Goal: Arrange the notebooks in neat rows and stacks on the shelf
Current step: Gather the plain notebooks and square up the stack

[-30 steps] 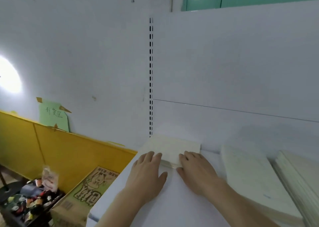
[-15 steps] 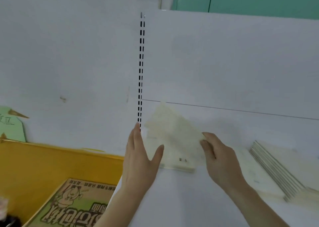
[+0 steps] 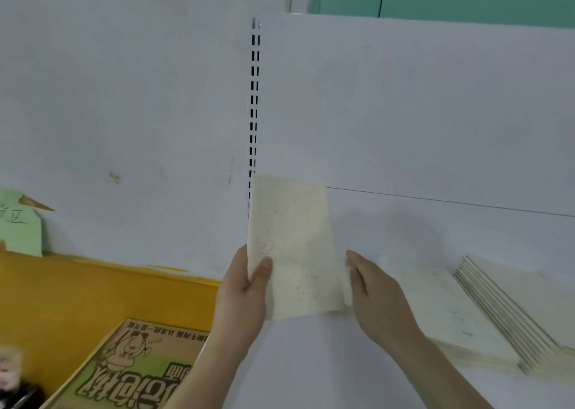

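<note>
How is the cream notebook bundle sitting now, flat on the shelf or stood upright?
Upright: the notebook bundle is held on end between the left hand and right hand.

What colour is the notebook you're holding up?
Cream, with faint speckles, seen in the head view: the notebook.

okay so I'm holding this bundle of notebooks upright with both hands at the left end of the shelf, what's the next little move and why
Probably lower the bundle until its bottom edge taps the shelf, squaring the edges. The left hand grips one side and the right hand the other, and it stands upright, while the neighbouring stacks already lie flat.
</note>
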Action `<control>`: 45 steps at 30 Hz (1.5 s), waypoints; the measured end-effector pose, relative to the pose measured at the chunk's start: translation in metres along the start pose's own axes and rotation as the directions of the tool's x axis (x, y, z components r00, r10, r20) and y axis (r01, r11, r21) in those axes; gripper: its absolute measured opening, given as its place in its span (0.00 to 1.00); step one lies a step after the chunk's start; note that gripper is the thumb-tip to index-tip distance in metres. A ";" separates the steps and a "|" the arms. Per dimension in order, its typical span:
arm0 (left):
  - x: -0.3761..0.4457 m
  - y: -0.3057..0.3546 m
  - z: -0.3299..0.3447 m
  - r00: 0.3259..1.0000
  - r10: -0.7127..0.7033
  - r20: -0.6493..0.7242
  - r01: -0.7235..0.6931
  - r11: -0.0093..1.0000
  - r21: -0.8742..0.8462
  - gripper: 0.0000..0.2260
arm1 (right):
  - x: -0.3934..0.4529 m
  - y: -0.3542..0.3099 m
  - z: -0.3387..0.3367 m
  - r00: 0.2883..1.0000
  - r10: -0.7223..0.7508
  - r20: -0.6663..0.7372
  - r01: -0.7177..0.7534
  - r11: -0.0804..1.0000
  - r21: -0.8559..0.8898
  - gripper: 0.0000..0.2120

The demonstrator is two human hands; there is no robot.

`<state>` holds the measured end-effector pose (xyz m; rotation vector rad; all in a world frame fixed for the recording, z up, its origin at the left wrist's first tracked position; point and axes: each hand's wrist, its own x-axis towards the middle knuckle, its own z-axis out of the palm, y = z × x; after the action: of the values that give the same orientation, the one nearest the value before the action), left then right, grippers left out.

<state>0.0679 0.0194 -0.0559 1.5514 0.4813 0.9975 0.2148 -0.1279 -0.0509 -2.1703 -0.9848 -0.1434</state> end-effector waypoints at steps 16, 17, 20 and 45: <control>0.006 -0.001 -0.054 0.987 -0.095 -0.130 0.102 0.994 0.049 0.07 | 0.030 -0.007 -0.002 0.965 -0.254 -0.065 0.184 0.834 -0.521 0.10; 0.005 0.000 -0.056 0.989 -0.082 -0.122 0.090 0.994 0.059 0.07 | 0.032 -0.010 -0.009 0.954 -0.256 -0.158 0.155 0.867 -0.473 0.11; 0.005 0.001 -0.057 0.989 -0.074 -0.127 0.084 0.994 0.071 0.07 | 0.035 -0.018 -0.029 0.920 -0.181 -0.348 0.106 0.969 -0.222 0.12; -0.027 0.019 0.114 0.940 -0.092 0.330 0.031 0.982 0.187 0.07 | -0.071 0.023 -0.086 0.932 0.218 -0.290 -0.238 0.971 -0.035 0.20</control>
<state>0.1404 -0.0737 -0.0427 1.8152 0.3819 0.6331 0.1974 -0.2384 -0.0284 -2.2309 -0.5684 -0.3721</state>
